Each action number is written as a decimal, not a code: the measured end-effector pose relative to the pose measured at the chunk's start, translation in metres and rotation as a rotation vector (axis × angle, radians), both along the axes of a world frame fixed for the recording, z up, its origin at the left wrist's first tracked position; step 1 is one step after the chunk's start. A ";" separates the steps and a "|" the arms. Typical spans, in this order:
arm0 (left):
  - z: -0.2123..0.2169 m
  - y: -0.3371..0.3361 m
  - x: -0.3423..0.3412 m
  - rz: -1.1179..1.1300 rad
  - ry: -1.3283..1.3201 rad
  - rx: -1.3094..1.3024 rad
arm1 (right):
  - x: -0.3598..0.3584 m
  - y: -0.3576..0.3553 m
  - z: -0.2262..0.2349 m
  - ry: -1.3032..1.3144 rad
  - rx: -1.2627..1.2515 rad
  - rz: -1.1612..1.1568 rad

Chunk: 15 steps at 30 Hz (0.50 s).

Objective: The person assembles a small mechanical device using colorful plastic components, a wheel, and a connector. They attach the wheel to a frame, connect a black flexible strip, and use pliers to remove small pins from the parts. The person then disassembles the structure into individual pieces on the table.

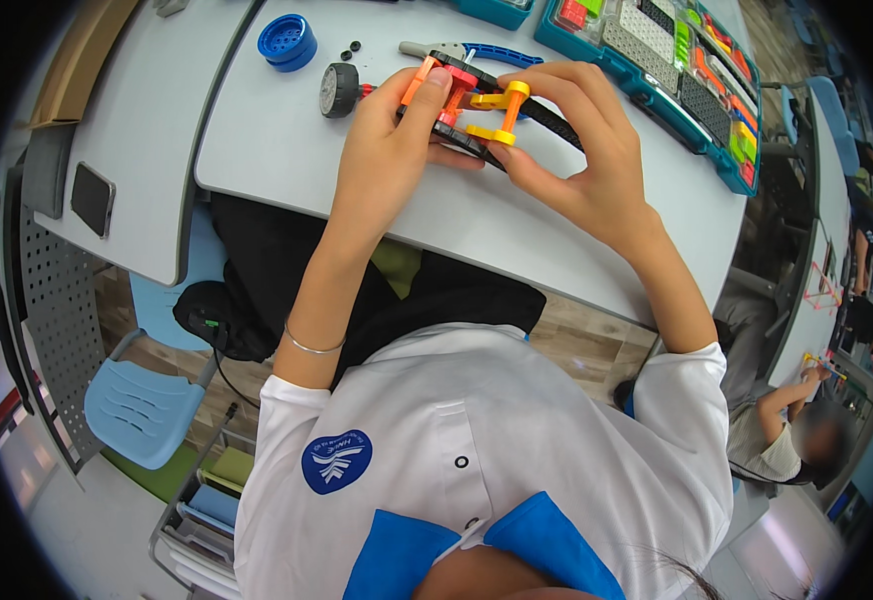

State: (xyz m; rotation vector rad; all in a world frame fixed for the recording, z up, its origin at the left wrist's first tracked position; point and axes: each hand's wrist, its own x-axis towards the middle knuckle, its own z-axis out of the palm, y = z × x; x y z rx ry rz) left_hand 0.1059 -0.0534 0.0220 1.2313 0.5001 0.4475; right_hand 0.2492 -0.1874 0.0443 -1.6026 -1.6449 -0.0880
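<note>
A small building-kit model (477,105) of black beams with orange, red and yellow pieces rests on the grey table (287,150). My left hand (392,135) grips its left side, thumb on the orange piece. My right hand (582,150) holds its right side, fingers curled over the black beam and the thumb under the yellow connector (502,110). A black wheel (339,90) on a red axle sticks out just left of my left hand.
A blue round wheel hub (288,41) and two tiny black rings (351,50) lie at the table's far left. A teal parts tray (677,70) with coloured pieces sits far right. A phone (92,198) lies on the neighbouring table. Another person (787,440) sits at lower right.
</note>
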 end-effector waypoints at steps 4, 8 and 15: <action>0.008 0.000 -0.002 0.032 0.001 0.034 | -0.002 -0.001 0.002 -0.107 0.053 -0.039; 0.013 0.000 -0.006 0.083 -0.029 0.064 | -0.006 -0.007 0.017 -0.141 -0.018 -0.056; 0.019 -0.004 -0.008 0.120 -0.066 0.111 | -0.005 -0.007 0.016 -0.124 0.073 -0.055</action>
